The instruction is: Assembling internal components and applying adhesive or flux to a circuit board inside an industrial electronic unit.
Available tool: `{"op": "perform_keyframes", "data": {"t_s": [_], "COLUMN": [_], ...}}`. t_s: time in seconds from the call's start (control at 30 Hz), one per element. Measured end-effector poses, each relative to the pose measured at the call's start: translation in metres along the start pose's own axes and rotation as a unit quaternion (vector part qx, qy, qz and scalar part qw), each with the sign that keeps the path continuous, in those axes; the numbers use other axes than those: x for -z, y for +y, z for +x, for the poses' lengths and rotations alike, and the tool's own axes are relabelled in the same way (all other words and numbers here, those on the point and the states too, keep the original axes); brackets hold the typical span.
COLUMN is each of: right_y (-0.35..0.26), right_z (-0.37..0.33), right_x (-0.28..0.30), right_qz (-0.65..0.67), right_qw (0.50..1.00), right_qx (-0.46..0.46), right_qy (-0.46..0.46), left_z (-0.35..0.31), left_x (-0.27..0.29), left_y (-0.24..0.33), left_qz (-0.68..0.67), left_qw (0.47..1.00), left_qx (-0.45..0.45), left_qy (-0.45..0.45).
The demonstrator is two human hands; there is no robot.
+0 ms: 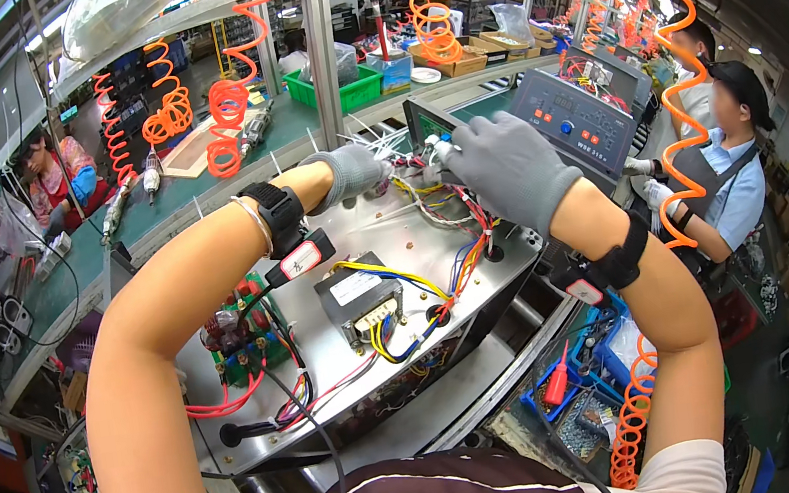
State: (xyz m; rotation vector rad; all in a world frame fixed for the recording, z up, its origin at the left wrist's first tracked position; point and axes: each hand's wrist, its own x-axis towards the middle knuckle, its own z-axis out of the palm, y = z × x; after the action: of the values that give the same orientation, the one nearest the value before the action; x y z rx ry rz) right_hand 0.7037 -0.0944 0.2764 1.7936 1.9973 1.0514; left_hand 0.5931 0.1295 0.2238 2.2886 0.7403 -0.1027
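My left hand (354,172), in a grey glove, is closed at the far edge of the metal chassis plate (383,238), with its fingertips at a bundle of wires (406,187). To its right my right hand (513,172), also gloved in grey, pinches a white plug connector (443,151) beside the back of a front panel (428,123). Several white cable ties (369,139) stick up behind my left hand. Nearer to me a black transformer (358,297) with yellow and blue wires sits on the plate. A green circuit board (245,333) stands left of it.
A machine with a grey control panel (571,124) stands at the right. Blue bins (576,392) with screws and a red bottle (557,383) lie at lower right. Orange coiled hoses (228,118) hang over the green bench (205,187). Co-workers (740,157) are at right and far left.
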Motion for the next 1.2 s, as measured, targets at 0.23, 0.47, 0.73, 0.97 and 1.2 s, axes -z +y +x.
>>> {"op": "perform_keyframes", "data": {"t_s": [0.23, 0.47, 0.73, 0.97, 1.2], "right_y": [-0.017, -0.033, -0.039, -0.042, -0.029], "right_z": [0.051, 0.067, 0.066, 0.073, 0.071], "right_x": [-0.016, -0.025, -0.031, -0.028, -0.019], "right_qz": [-0.073, -0.141, -0.091, -0.129, -0.110], "right_qw": [0.983, 0.959, 0.975, 0.962, 0.970], "right_qx": [0.121, 0.169, 0.088, 0.077, 0.085], "right_qy": [-0.118, -0.179, -0.183, -0.227, -0.199], "left_z": [0.001, 0.016, 0.037, 0.036, 0.024], "left_x": [-0.012, -0.031, -0.045, -0.043, -0.037], "left_y": [-0.008, -0.017, -0.030, -0.033, -0.016], "left_qz": [0.028, -0.162, -0.358, -0.378, -0.281], "left_qw": [0.994, 0.978, 0.920, 0.915, 0.951], "left_qx": [0.082, 0.104, 0.140, 0.129, 0.122], "left_qy": [-0.073, -0.075, -0.083, -0.058, -0.031]}}
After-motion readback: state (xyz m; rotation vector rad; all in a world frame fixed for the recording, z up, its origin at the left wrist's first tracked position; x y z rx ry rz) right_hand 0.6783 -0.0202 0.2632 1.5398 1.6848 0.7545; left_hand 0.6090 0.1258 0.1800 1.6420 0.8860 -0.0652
